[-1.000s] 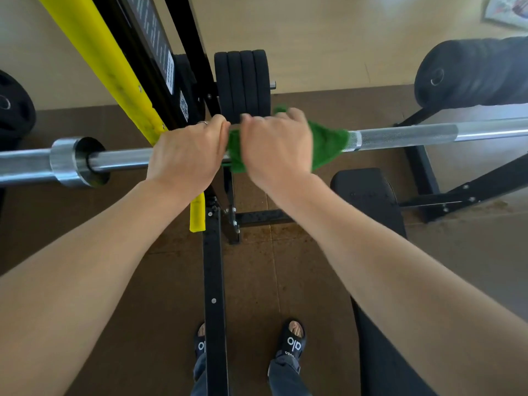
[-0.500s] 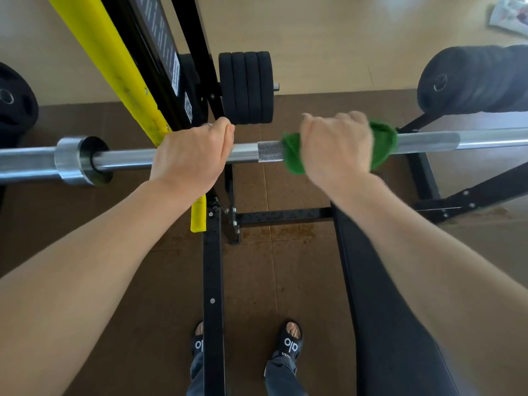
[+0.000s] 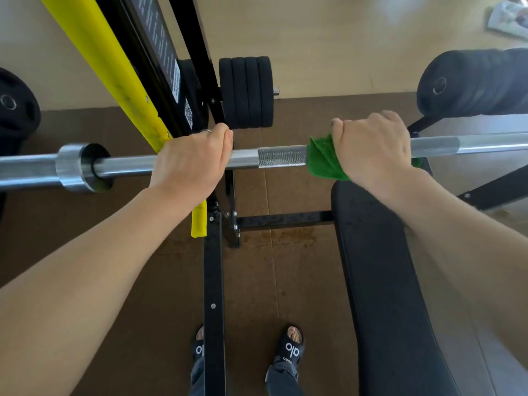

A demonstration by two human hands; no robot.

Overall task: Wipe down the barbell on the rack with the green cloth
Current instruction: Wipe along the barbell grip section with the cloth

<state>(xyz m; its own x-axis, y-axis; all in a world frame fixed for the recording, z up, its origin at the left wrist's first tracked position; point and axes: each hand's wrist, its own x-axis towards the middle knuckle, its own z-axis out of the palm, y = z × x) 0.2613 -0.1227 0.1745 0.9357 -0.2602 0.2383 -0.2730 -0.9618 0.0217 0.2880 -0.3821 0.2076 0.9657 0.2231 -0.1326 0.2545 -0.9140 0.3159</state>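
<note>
Here we wrap our right hand (image 3: 371,150) in the green cloth (image 3: 323,161) around the barbell (image 3: 281,157), at three o'clock from our left hand (image 3: 191,164), which grips the bare shaft, probably to steady it.

bright even daylight, soft shadows, glare on the barbell (image 3: 280,157), wide-angle bending at edges

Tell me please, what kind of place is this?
Most likely a gym or home weight room. A steel barbell lies across a black rack, black weight plates are stored behind it, and a padded bench stands below.
</note>
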